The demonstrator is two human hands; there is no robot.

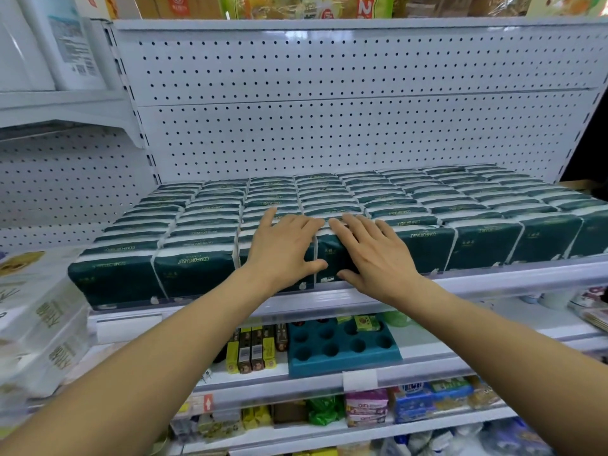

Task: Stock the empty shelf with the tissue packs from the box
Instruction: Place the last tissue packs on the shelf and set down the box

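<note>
Dark green tissue packs [388,205] with white edges fill the white shelf [493,278] in several tight rows, from front lip to pegboard back. My left hand [283,248] lies flat, fingers spread, over the front pack of the third column. My right hand [375,251] lies flat beside it on the neighbouring front pack [424,245], thumb against the pack's face. Neither hand grips anything. The box is not in view.
White perforated back panel [329,110] rises behind the packs, with free height above them. White wrapped paper bundles [42,324] are stacked at left. Below are a shelf with a blue holed tray [342,350] and small boxes, and lower shelves of packaged goods.
</note>
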